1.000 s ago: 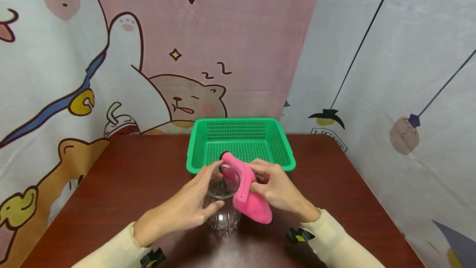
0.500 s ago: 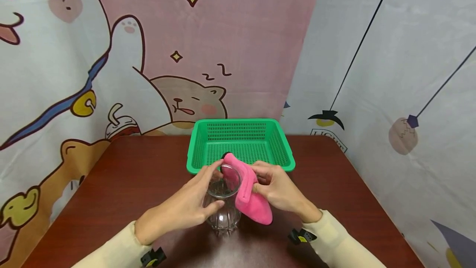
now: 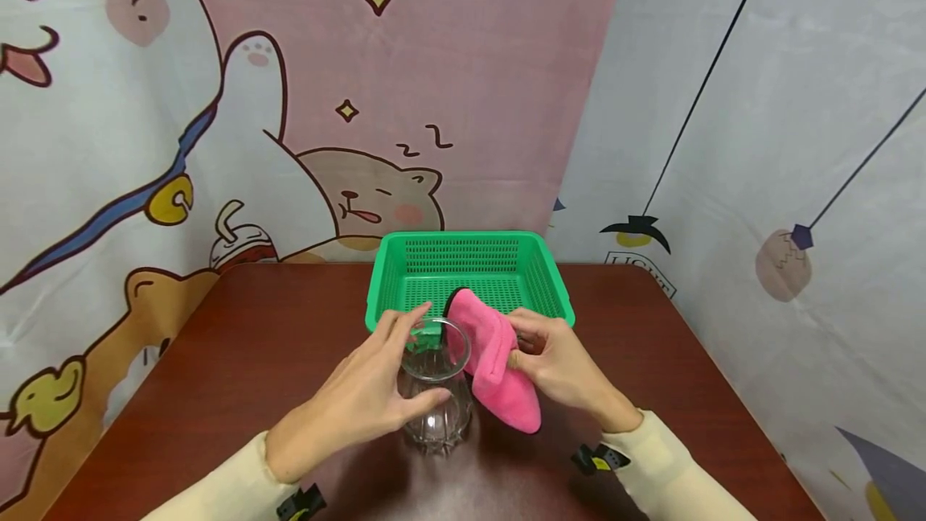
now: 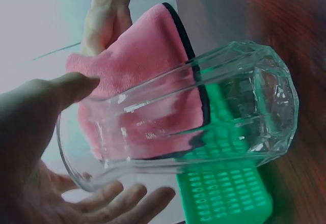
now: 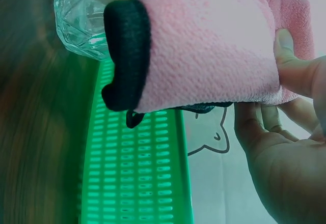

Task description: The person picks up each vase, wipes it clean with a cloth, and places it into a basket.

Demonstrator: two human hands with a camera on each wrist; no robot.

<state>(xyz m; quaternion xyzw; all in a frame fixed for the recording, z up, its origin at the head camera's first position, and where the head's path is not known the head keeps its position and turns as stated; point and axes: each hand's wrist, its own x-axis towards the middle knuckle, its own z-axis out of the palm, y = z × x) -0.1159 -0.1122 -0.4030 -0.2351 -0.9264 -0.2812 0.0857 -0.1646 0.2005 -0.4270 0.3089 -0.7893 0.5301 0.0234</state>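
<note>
A clear glass vase (image 3: 437,418) with a faceted lower body stands upright on the table. Around its upper part my left hand (image 3: 362,392) is spread, thumb on the near side and fingers on the far side. In the left wrist view these fingers lie extended along the glass (image 4: 275,102), with a small gap showing below it. My right hand (image 3: 560,360) pinches a folded pink cloth (image 3: 506,392) with dark edging, thumb on top and fingers beneath. The cloth hangs right beside the vase's rim. A small dark loop (image 5: 133,119) dangles from its edging in the right wrist view.
Behind both hands sits a green plastic basket (image 3: 463,238) with slotted walls, at the back of the reddish-brown table (image 3: 246,328). A printed curtain (image 3: 492,87) rises past the table's far edge.
The right hand and the cloth have shifted a little to the right, away from the vase's rim. The left hand's fingers have straightened and spread somewhat. The head view has tilted slightly.
</note>
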